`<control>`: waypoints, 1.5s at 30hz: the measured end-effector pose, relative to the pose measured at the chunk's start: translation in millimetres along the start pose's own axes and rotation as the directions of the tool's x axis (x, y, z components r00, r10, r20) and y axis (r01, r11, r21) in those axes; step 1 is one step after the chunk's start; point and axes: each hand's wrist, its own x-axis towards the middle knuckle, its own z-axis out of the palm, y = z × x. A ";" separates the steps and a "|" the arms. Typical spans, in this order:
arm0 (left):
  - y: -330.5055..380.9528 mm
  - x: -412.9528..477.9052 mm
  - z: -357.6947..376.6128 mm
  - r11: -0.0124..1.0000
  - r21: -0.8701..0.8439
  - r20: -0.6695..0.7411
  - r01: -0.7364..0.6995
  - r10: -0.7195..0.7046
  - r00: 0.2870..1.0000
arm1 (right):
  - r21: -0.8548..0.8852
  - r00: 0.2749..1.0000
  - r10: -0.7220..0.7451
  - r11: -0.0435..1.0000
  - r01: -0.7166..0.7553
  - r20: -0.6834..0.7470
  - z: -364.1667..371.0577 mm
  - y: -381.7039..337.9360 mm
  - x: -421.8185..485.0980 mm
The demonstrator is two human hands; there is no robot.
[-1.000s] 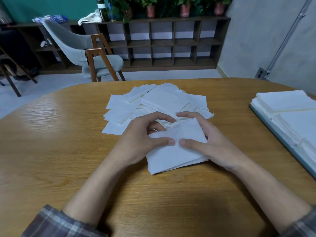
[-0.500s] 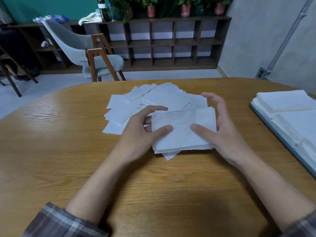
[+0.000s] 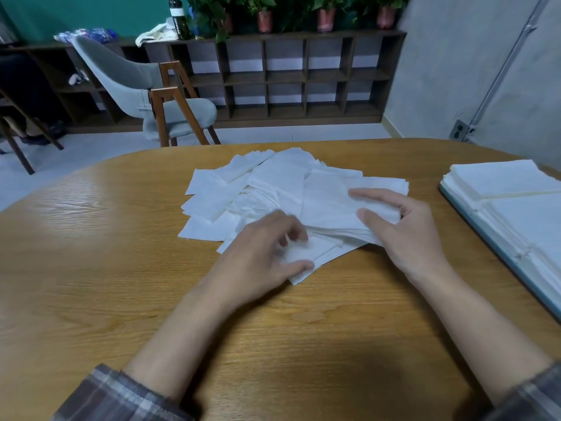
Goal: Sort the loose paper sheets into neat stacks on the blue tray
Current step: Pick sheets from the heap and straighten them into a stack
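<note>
Thumb and fingers of your right hand (image 3: 406, 235) clamp a bundle of sheets (image 3: 328, 205) at frame centre. Blurred fingers of your left hand (image 3: 261, 256) curl over the loose pile (image 3: 212, 199), grip unclear. At the right edge, the blue tray (image 3: 498, 253) holds neat white stacks (image 3: 510, 180).

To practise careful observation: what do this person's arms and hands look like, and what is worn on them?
The left hand and right hand are bare: no gloves, rings or watch show. The left sleeve and right sleeve are grey-brown checked cloth, ending well above the wrists, forearms uncovered.
</note>
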 end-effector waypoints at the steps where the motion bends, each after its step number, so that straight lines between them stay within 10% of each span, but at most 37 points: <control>1: -0.7 -0.9 2.6 0.999 0.041 0.064 -0.004 0.001 0.998 | -0.012 1.000 0.001 1.000 -0.001 -0.011 -0.8 1.2 0.5; 18: 7.4 -0.2 3.4 0.957 -0.193 0.012 0.218 -0.220 0.976 | -0.015 0.998 -0.017 1.000 0.018 0.060 -0.7 2.5 0.0; 39: 31.3 -5.8 -21.0 0.875 -0.483 -0.183 -0.027 -0.071 0.981 | 0.025 0.996 -0.009 1.000 0.007 0.094 -1.1 0.4 0.0; 45: 27.5 -2.6 -22.1 0.753 -0.655 -0.154 0.063 -0.214 0.965 | 0.525 0.904 0.046 0.801 -0.288 0.425 5.1 -8.2 -6.3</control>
